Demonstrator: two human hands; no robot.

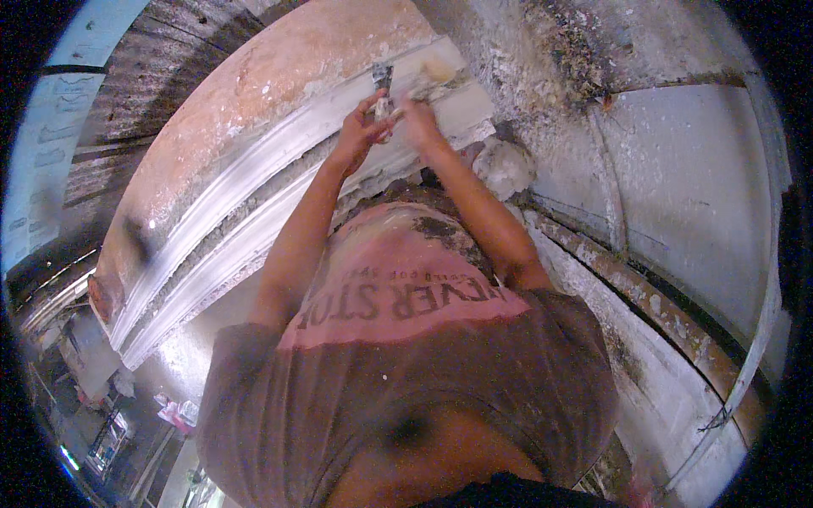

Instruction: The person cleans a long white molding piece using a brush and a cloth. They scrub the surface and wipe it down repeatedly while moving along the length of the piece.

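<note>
Scraper tool [383, 89], a small metal blade, stands upright at the far middle against the white plaster moulding [254, 182] that runs from far right to near left. Left hand [360, 131] has its grip clamped on the tool's lower part; right hand [419, 123] pinches it from the right. A lump of plaster [506, 167] sits just right of the forearms.
</note>
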